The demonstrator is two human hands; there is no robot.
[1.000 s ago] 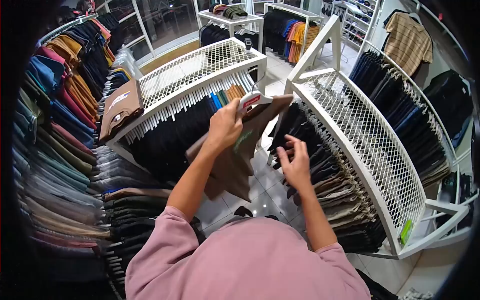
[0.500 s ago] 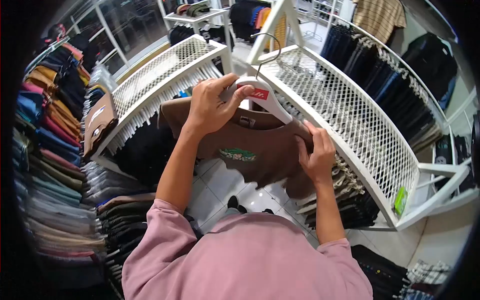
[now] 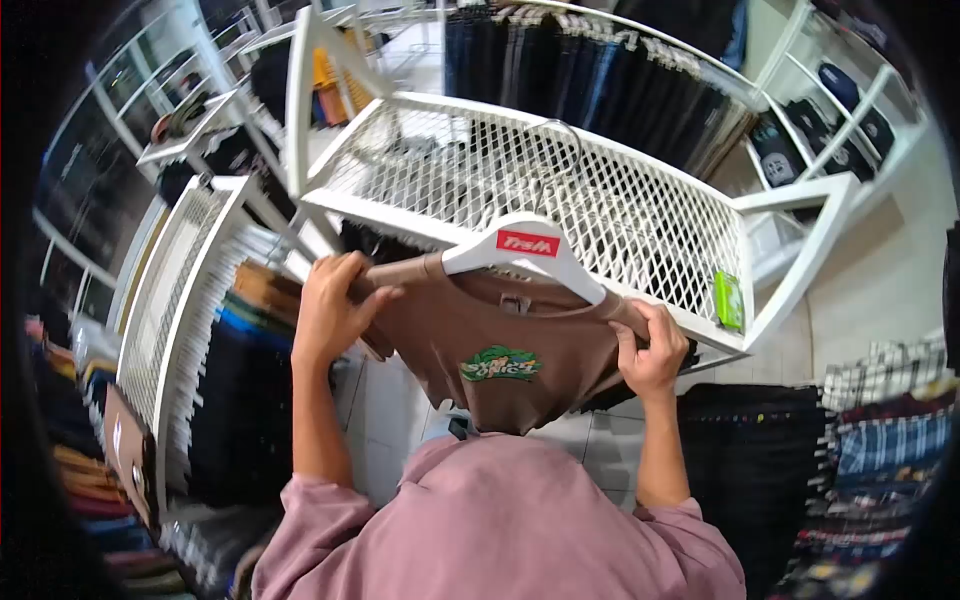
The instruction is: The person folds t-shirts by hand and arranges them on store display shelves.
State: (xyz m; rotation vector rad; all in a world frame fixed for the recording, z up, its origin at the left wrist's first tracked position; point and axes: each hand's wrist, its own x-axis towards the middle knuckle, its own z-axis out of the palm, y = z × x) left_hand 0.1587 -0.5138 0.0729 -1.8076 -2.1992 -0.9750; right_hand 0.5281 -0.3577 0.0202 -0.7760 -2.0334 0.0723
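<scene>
A brown T-shirt (image 3: 440, 330) with a green and white chest print hangs on a white hanger (image 3: 570, 273) in front of me. The hanger bears a red label, and its metal hook points up and away. My left hand (image 3: 335, 300) is closed on the shirt's left-side shoulder, thumb over the cloth. At the other shoulder, my right hand (image 3: 652, 345) pinches the fabric near the hanger's end. The hanger sits inside the neck opening, and the shirt's lower part drops out of sight toward my body.
A white mesh-topped rack (image 3: 640, 190) stands just beyond the shirt, with a green packet (image 3: 729, 300) on its right end. Another mesh rack (image 3: 185, 260) with hanging clothes is on the left. Dark trousers (image 3: 560, 70) hang behind; folded plaid shirts (image 3: 890, 450) lie at right.
My left hand has moved from the hanger's top to the shirt's shoulder. The shirt is now spread wider, facing me. My view has turned to the right.
</scene>
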